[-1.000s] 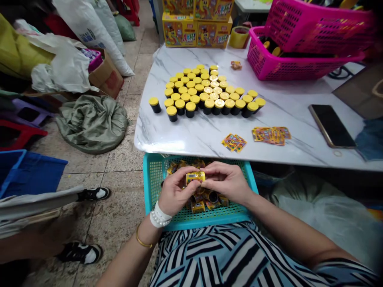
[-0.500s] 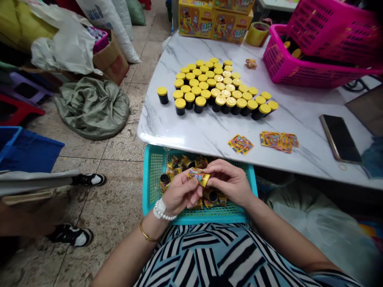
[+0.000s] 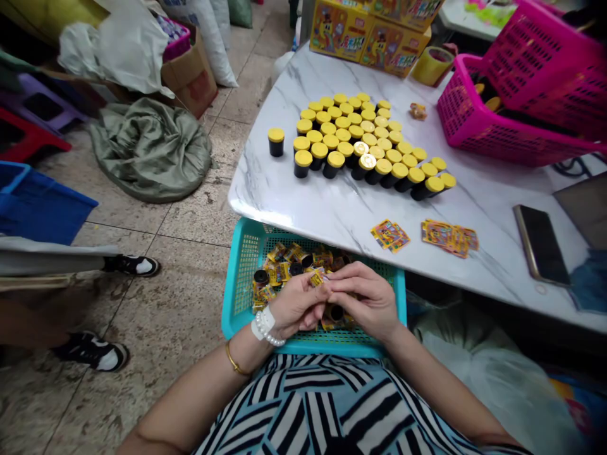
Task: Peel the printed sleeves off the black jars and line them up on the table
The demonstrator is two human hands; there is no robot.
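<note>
1. Vs prev frame: wrapped cup (image 3: 316,278) now mostly hidden by fingers; only a small yellow part shows.
2. Loc: lower ctr of frame, above teal basket (image 3: 228,303).
3. Direction + long axis: can't tell, too covered.
4. L hand (image 3: 298,304): thumb + fingers pinching cup.
5. R hand (image 3: 368,299): fingertips bunched at cup's R side; pinch unclear.

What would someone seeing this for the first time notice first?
Probably the crowd of black tubs with yellow lids, standing close together on the marbled table, with one tub apart at the left. Next, the bright pink baskets at the table's right. Below the near edge, the left hand and right hand meet over a turquoise basket of wrapped pieces.
</note>
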